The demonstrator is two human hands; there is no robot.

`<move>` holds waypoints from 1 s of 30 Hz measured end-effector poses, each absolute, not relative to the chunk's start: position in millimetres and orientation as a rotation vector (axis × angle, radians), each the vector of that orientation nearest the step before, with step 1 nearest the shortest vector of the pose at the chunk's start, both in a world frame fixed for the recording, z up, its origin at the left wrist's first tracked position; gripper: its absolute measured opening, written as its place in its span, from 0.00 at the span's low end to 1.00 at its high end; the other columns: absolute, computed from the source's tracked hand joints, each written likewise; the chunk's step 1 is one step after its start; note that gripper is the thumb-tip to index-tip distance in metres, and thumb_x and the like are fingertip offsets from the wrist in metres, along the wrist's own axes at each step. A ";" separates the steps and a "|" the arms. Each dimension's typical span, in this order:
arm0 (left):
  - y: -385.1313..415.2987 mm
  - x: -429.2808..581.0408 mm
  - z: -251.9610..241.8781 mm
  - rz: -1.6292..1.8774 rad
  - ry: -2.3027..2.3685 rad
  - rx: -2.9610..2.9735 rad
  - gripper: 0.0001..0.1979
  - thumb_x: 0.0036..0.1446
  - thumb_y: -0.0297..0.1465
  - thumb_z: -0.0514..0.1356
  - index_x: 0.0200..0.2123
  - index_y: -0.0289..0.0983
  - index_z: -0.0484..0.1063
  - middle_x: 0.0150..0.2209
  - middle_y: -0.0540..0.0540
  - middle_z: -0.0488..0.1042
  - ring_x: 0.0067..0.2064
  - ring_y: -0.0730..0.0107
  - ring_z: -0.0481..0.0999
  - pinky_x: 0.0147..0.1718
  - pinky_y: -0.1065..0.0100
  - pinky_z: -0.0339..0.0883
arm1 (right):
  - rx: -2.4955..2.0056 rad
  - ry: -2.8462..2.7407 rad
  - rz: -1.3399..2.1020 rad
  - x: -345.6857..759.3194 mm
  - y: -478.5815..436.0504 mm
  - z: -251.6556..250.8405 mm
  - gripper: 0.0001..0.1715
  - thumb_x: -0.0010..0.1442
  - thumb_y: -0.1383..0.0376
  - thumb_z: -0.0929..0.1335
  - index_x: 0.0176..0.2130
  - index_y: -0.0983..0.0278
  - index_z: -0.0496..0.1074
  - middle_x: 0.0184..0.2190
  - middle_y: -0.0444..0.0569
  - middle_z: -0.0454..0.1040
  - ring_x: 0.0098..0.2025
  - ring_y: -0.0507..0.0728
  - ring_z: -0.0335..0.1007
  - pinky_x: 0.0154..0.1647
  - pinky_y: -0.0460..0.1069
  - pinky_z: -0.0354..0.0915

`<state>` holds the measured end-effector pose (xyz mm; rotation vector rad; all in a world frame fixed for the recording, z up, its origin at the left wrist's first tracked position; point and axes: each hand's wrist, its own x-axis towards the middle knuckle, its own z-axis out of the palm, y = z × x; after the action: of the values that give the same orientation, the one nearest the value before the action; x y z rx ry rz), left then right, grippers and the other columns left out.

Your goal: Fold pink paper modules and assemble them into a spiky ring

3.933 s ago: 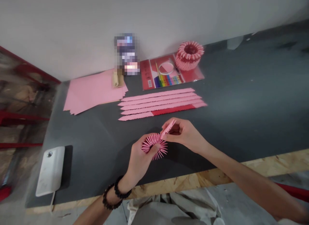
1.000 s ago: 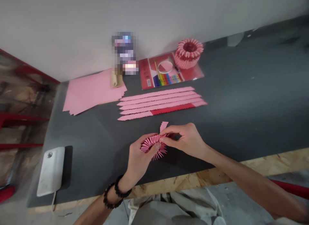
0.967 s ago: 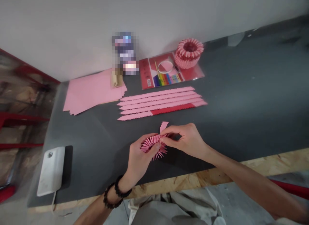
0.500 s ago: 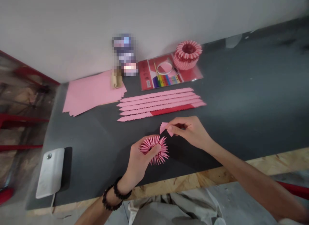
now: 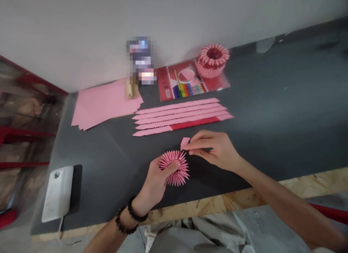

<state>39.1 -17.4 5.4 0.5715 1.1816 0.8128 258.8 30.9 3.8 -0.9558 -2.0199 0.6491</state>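
Two bracelets of dark, rounded beads circle the wrist behind the bare left hand, and the right hand and forearm are bare too. Creased, pale grey-beige cloth covers the lap, apparently trousers, seen only partly and softly.

There were two bracelets, one spiked paper ring, one paper vase, one corded device and five long paper rows.
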 end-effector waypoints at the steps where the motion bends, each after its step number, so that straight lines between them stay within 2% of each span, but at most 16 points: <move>1: -17.4 38.7 6.0 0.780 1.147 0.539 0.18 0.47 0.39 0.77 0.36 0.32 0.82 0.32 0.44 0.82 0.32 0.67 0.80 0.35 0.67 0.74 | -0.820 -1.995 0.725 258.5 31.1 3.9 0.11 0.70 0.65 0.69 0.46 0.53 0.83 0.38 0.44 0.82 0.37 0.52 0.77 0.39 0.48 0.71; 4: -18.0 37.3 8.0 0.710 1.062 0.478 0.20 0.45 0.40 0.78 0.37 0.32 0.82 0.32 0.43 0.82 0.31 0.66 0.80 0.35 0.66 0.74 | -0.583 -1.963 0.744 255.7 30.7 1.6 0.15 0.70 0.69 0.68 0.46 0.51 0.82 0.36 0.43 0.83 0.36 0.50 0.78 0.37 0.46 0.72; 10: -17.3 37.0 14.7 0.633 0.969 0.484 0.21 0.40 0.39 0.80 0.34 0.32 0.82 0.33 0.42 0.82 0.32 0.64 0.81 0.36 0.64 0.75 | -0.543 -1.884 0.761 250.7 27.5 -1.0 0.13 0.69 0.71 0.69 0.43 0.55 0.82 0.33 0.45 0.82 0.34 0.51 0.77 0.36 0.47 0.73; 16: -17.1 37.3 12.4 0.648 0.954 0.519 0.19 0.44 0.38 0.79 0.34 0.32 0.82 0.30 0.43 0.81 0.30 0.68 0.79 0.34 0.67 0.73 | -0.507 -1.836 0.708 251.5 28.2 -4.6 0.14 0.69 0.69 0.70 0.45 0.51 0.83 0.33 0.43 0.84 0.35 0.52 0.80 0.37 0.48 0.76; 22: -21.2 35.6 6.2 0.740 1.036 0.646 0.19 0.46 0.37 0.78 0.40 0.33 0.83 0.34 0.44 0.83 0.34 0.67 0.80 0.38 0.67 0.73 | -0.506 -1.874 0.593 252.4 28.0 -8.9 0.16 0.68 0.71 0.70 0.46 0.50 0.83 0.35 0.41 0.85 0.35 0.52 0.81 0.36 0.47 0.77; 26: -22.1 34.4 5.6 0.745 1.057 0.723 0.18 0.48 0.35 0.77 0.42 0.34 0.84 0.36 0.44 0.84 0.35 0.67 0.80 0.39 0.67 0.74 | -0.487 -1.863 0.523 251.7 28.5 -8.7 0.15 0.70 0.68 0.68 0.44 0.52 0.83 0.34 0.42 0.85 0.34 0.53 0.81 0.34 0.47 0.78; 30: -21.0 34.2 7.7 0.744 1.063 0.784 0.17 0.49 0.36 0.76 0.42 0.35 0.84 0.36 0.44 0.84 0.35 0.66 0.81 0.39 0.67 0.75 | -0.455 -1.889 0.444 252.2 28.2 -9.5 0.10 0.67 0.69 0.72 0.42 0.54 0.83 0.34 0.42 0.85 0.34 0.54 0.80 0.33 0.48 0.77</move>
<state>34.2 -21.0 7.7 0.7835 1.0627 0.7438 252.2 28.2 -9.5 -0.4548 -1.8895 0.4444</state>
